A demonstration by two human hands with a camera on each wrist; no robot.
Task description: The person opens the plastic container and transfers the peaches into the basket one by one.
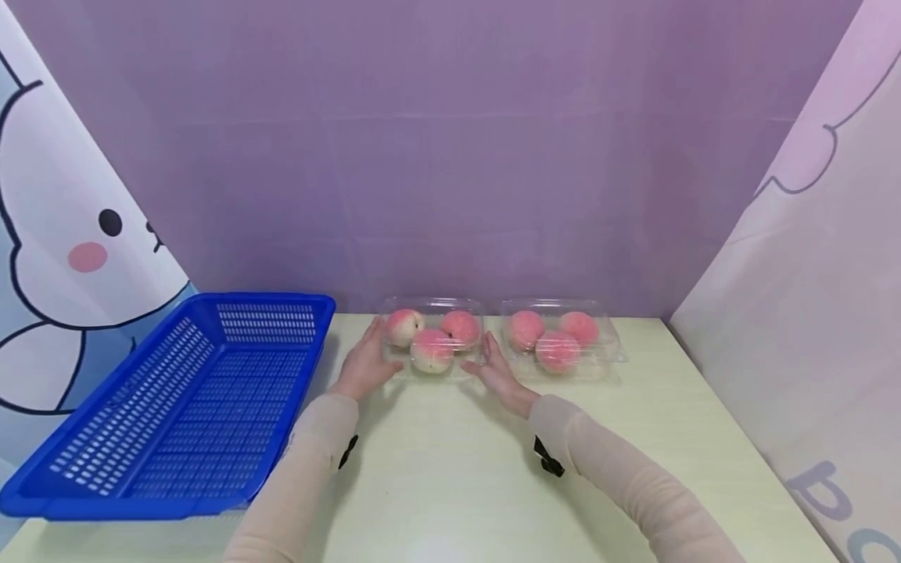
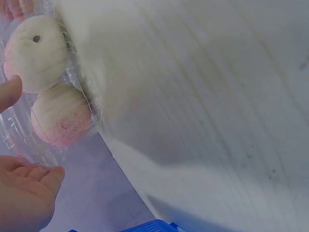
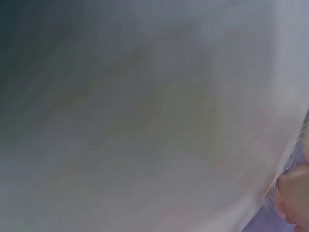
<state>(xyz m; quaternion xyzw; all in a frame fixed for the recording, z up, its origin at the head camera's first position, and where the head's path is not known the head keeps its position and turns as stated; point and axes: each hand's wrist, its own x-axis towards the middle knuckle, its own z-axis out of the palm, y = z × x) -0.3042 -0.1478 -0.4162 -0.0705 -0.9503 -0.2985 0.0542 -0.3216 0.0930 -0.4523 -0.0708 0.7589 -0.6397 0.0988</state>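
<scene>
A clear plastic clamshell box (image 1: 443,306) with three pink-and-white peaches (image 1: 432,351) stands on the table near the back wall. My left hand (image 1: 366,365) grips its left end, fingers along the side and thumb at the front corner. From the opposite end, my right hand (image 1: 501,375) holds it the same way. The left wrist view shows the left thumb (image 2: 9,94) over the box's front and the fingers at its end. Only part of the right hand (image 3: 294,195) appears at the right wrist view's edge. A second clear box (image 1: 552,304) with three peaches sits just right.
A large blue plastic basket (image 1: 271,298) with slotted sides stands on the left of the pale table (image 1: 450,469). Behind the boxes rises a purple cloth wall (image 1: 450,156). Printed cloth panels flank the table on both sides.
</scene>
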